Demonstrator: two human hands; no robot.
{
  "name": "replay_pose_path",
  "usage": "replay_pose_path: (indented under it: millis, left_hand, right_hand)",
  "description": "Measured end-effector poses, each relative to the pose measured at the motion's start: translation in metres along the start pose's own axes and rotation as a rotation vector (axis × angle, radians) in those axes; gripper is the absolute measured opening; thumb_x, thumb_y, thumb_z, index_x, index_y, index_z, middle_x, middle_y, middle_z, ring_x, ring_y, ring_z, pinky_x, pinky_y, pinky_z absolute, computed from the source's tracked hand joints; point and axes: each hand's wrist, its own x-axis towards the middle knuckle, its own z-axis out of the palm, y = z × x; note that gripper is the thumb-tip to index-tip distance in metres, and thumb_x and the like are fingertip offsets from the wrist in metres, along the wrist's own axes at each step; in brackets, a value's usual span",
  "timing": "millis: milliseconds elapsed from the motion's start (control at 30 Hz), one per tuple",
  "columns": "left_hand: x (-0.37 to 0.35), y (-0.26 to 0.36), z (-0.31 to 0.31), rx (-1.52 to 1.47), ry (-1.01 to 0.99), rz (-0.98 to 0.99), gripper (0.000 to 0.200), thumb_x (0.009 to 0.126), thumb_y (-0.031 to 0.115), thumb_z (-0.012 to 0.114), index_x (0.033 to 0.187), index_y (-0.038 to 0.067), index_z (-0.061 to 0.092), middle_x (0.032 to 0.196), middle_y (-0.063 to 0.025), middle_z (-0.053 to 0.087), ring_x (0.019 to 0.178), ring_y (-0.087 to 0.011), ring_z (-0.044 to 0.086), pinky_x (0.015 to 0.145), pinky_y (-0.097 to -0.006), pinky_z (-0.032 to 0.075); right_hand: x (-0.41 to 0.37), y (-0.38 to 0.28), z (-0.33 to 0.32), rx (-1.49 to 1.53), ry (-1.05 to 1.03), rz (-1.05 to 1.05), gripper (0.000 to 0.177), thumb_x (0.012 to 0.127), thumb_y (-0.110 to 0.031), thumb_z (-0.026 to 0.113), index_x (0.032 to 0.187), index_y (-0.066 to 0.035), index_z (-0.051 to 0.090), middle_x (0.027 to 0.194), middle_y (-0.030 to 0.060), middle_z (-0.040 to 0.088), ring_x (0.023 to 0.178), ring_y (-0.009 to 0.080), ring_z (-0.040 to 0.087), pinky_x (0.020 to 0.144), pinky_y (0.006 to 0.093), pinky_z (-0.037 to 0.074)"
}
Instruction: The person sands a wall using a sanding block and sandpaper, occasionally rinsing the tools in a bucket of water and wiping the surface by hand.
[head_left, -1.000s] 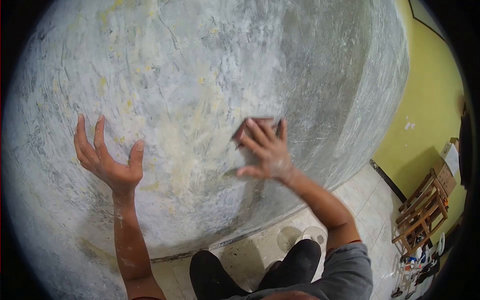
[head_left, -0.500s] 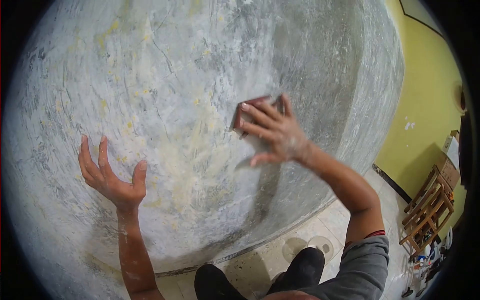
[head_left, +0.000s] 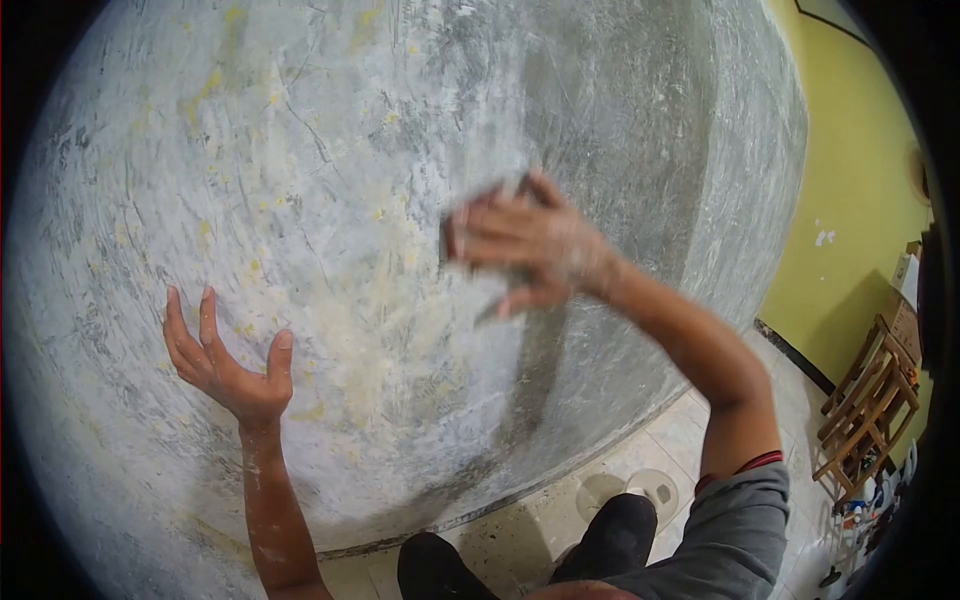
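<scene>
Grey, patchy plaster with yellow flecks covers the large wall (head_left: 350, 300) in front of me. My right hand (head_left: 535, 245), blurred by motion, presses a reddish-brown piece of sandpaper (head_left: 453, 232) flat against it; the fingers lie over the sheet and hide most of it. Lower on the left, my left hand (head_left: 232, 372) leans on the wall with its fingers spread and holds nothing. Pale dust marks the skin of both arms.
A yellow-green wall (head_left: 850, 200) meets the grey one at the right. Wooden stools (head_left: 865, 425) and a cluttered heap of small items (head_left: 860, 520) stand along it. On the tiled floor (head_left: 690, 430), near my knees, is a round pale lid-like object (head_left: 655, 490).
My right hand has slid a little left with the sandpaper across the wall. My left hand stays on the same area of wall. The view has shifted slightly.
</scene>
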Motion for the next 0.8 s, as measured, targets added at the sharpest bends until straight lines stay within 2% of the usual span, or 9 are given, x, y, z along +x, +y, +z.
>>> replay_pose_path:
  millis: [33, 133, 200, 267, 333, 467, 600, 700, 800]
  left_hand:
    - [-0.001, 0.002, 0.000, 0.005, 0.001, -0.002, 0.073, 0.084, 0.051, 0.065, 0.141, 0.008, 0.046, 0.152, -0.0199, 0.033, 0.139, -0.0397, 0.029, 0.107, -0.0582, 0.023]
    - [-0.001, 0.001, 0.001, 0.010, 0.006, 0.010, 0.073, 0.084, 0.051, 0.065, 0.141, 0.008, 0.046, 0.152, -0.0195, 0.033, 0.139, -0.0396, 0.029, 0.107, -0.0583, 0.023]
    - [-0.003, 0.001, 0.001, 0.004, -0.001, 0.002, 0.074, 0.084, 0.053, 0.064, 0.140, 0.008, 0.047, 0.151, -0.0204, 0.033, 0.138, -0.0403, 0.028, 0.106, -0.0590, 0.024]
    - [-0.001, -0.001, 0.002, -0.004, 0.001, -0.008, 0.075, 0.083, 0.055, 0.064, 0.139, 0.009, 0.048, 0.151, -0.0214, 0.034, 0.138, -0.0410, 0.028, 0.106, -0.0596, 0.024]
    - [-0.002, 0.000, 0.002, -0.017, 0.007, -0.017, 0.075, 0.083, 0.055, 0.064, 0.139, 0.009, 0.048, 0.151, -0.0215, 0.034, 0.138, -0.0410, 0.028, 0.106, -0.0596, 0.024]
    - [-0.001, -0.001, 0.002, -0.016, 0.018, 0.005, 0.075, 0.082, 0.054, 0.065, 0.139, 0.009, 0.048, 0.151, -0.0217, 0.034, 0.138, -0.0410, 0.027, 0.106, -0.0591, 0.024]
    - [0.000, 0.003, 0.002, -0.006, 0.007, -0.001, 0.072, 0.084, 0.051, 0.065, 0.140, 0.009, 0.047, 0.151, -0.0201, 0.034, 0.138, -0.0394, 0.030, 0.107, -0.0580, 0.023]
    - [-0.003, 0.002, 0.001, -0.014, -0.004, -0.002, 0.072, 0.083, 0.050, 0.066, 0.140, 0.009, 0.047, 0.151, -0.0197, 0.034, 0.138, -0.0390, 0.030, 0.107, -0.0576, 0.023]
    - [-0.002, 0.000, 0.001, -0.021, 0.015, 0.010, 0.072, 0.083, 0.049, 0.066, 0.140, 0.009, 0.048, 0.151, -0.0192, 0.035, 0.138, -0.0385, 0.031, 0.107, -0.0572, 0.024]
  right_hand:
    - [0.021, 0.028, -0.020, -0.173, -0.016, -0.055, 0.098, 0.074, -0.090, 0.039, 0.151, -0.030, 0.031, 0.162, 0.0016, 0.019, 0.148, 0.0225, 0.022, 0.118, 0.0623, 0.003]
    - [0.060, 0.096, -0.042, -0.228, 0.134, 0.217, 0.096, 0.076, -0.088, 0.040, 0.152, -0.031, 0.029, 0.163, 0.0022, 0.015, 0.148, 0.0234, 0.019, 0.117, 0.0635, 0.005]
    - [0.075, 0.108, -0.039, 0.007, 0.518, 0.574, 0.099, 0.074, -0.089, 0.042, 0.151, -0.028, 0.033, 0.159, 0.0068, 0.026, 0.149, 0.0258, 0.017, 0.119, 0.0572, 0.003]
    - [0.051, 0.042, -0.012, 0.029, 0.446, 0.541, 0.091, 0.080, -0.085, 0.039, 0.152, -0.030, 0.028, 0.162, 0.0062, 0.017, 0.150, 0.0241, 0.012, 0.116, 0.0646, 0.002]
    - [0.012, -0.031, -0.003, 0.076, -0.017, 0.337, 0.087, 0.082, -0.084, 0.037, 0.152, -0.033, 0.028, 0.162, 0.0035, 0.019, 0.150, 0.0221, 0.012, 0.116, 0.0648, 0.001]
    - [0.010, -0.005, -0.003, -0.015, -0.029, -0.024, 0.085, 0.079, -0.088, 0.031, 0.149, -0.040, 0.032, 0.159, -0.0017, 0.026, 0.148, 0.0218, 0.021, 0.117, 0.0622, 0.000]
    - [0.082, 0.080, -0.042, -0.067, 0.272, 0.499, 0.091, 0.081, -0.085, 0.036, 0.152, -0.028, 0.031, 0.161, 0.0065, 0.020, 0.150, 0.0260, 0.014, 0.118, 0.0605, 0.002]
    - [0.072, 0.008, 0.002, 0.039, 0.494, 0.733, 0.098, 0.080, -0.085, 0.038, 0.155, -0.023, 0.024, 0.164, 0.0095, 0.009, 0.150, 0.0308, 0.008, 0.117, 0.0611, -0.002]
    - [-0.015, -0.139, 0.070, 0.203, 0.228, 0.767, 0.105, 0.082, -0.083, 0.040, 0.152, -0.005, 0.029, 0.161, 0.0229, 0.008, 0.150, 0.0382, -0.003, 0.113, 0.0604, -0.014]
